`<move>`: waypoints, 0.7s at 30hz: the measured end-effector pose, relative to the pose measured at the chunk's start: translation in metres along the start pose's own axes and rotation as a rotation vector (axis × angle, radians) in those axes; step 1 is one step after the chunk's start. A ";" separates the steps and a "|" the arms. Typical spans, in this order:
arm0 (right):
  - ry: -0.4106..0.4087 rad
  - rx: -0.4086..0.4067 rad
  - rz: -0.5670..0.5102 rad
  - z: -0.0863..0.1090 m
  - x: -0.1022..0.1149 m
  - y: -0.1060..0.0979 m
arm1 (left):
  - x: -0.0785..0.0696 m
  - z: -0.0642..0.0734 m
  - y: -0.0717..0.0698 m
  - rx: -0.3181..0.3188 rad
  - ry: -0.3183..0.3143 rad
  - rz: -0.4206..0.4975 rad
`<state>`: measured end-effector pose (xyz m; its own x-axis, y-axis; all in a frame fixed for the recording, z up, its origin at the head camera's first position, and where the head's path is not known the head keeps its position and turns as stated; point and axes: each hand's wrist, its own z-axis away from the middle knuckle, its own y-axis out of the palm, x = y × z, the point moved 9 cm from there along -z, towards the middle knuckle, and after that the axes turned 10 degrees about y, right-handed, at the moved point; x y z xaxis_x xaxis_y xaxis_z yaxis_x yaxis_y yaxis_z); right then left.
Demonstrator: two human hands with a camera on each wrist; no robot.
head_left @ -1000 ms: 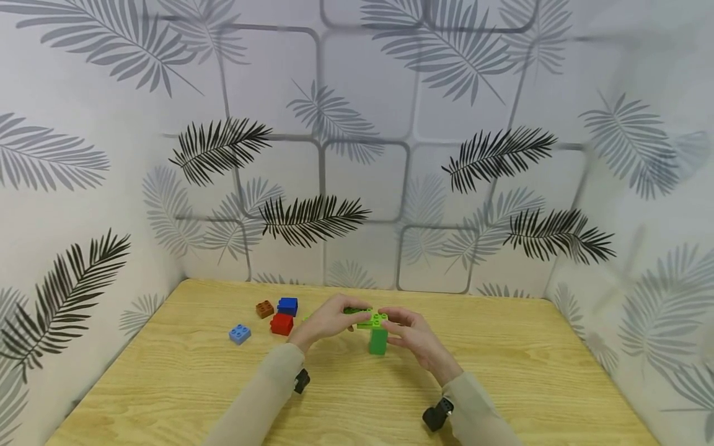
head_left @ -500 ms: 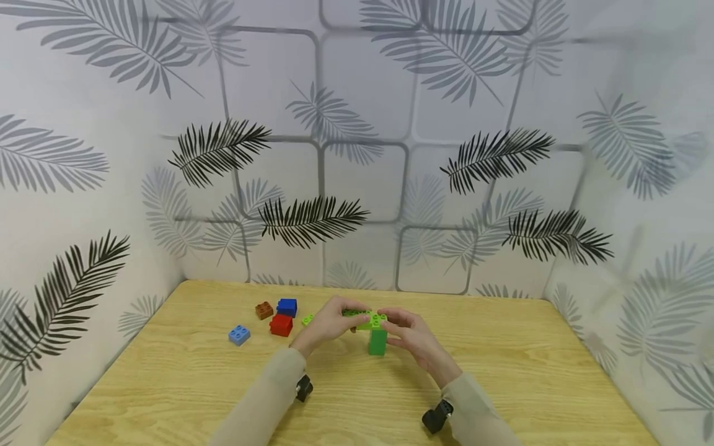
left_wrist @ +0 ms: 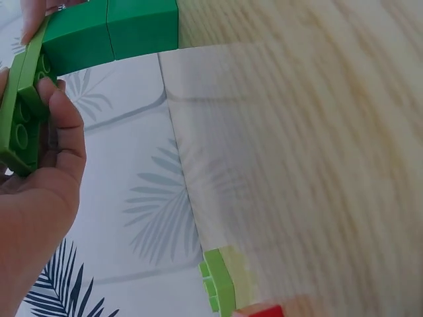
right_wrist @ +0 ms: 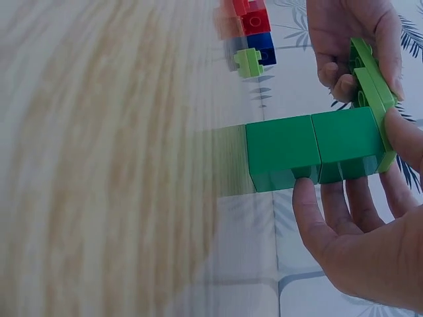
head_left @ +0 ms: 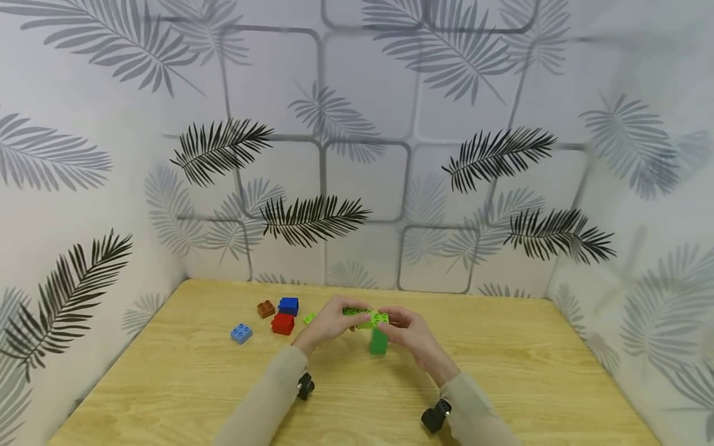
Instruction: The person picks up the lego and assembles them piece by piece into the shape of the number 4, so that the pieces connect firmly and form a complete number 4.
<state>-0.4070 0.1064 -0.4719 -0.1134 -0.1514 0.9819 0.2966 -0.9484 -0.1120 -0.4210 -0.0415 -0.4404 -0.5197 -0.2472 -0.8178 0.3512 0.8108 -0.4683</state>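
Note:
Two dark green toy building blocks (right_wrist: 284, 148) stand stacked upright on the table. On top lies a light green building plate (head_left: 380, 318), overhanging to the left. Another green plate (right_wrist: 361, 49) overlaps its overhanging end. My left hand (head_left: 334, 317) pinches this overhanging end between thumb and fingers. My right hand (head_left: 415, 337) holds the top of the stack, its thumb at the light green plate and its fingers along the far side of the dark green blocks, as the right wrist view shows. The fingers partly hide the joint between the plates.
Left of my hands lie a red brick (head_left: 283, 323), a blue brick (head_left: 289, 306), a brown brick (head_left: 266, 309), a light blue brick (head_left: 242, 333) and a small light green brick (head_left: 310, 318). A patterned wall (head_left: 368, 254) rises behind the wooden table (head_left: 502, 347).
My left hand has shifted very slightly right, showing more of the small light green brick. My right fingers have moved a little at the stack, which stays in place.

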 end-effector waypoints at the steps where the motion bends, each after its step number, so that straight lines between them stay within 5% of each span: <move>1: -0.002 -0.001 0.005 0.000 0.001 0.000 | 0.001 0.000 0.000 0.001 -0.002 0.006; 21: 0.013 -0.029 0.009 -0.002 -0.001 -0.003 | 0.007 0.014 -0.032 -0.003 -0.036 0.008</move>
<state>-0.4095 0.1086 -0.4734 -0.1231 -0.1636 0.9788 0.2699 -0.9547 -0.1256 -0.4251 -0.0769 -0.4362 -0.4886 -0.2591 -0.8331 0.3532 0.8145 -0.4604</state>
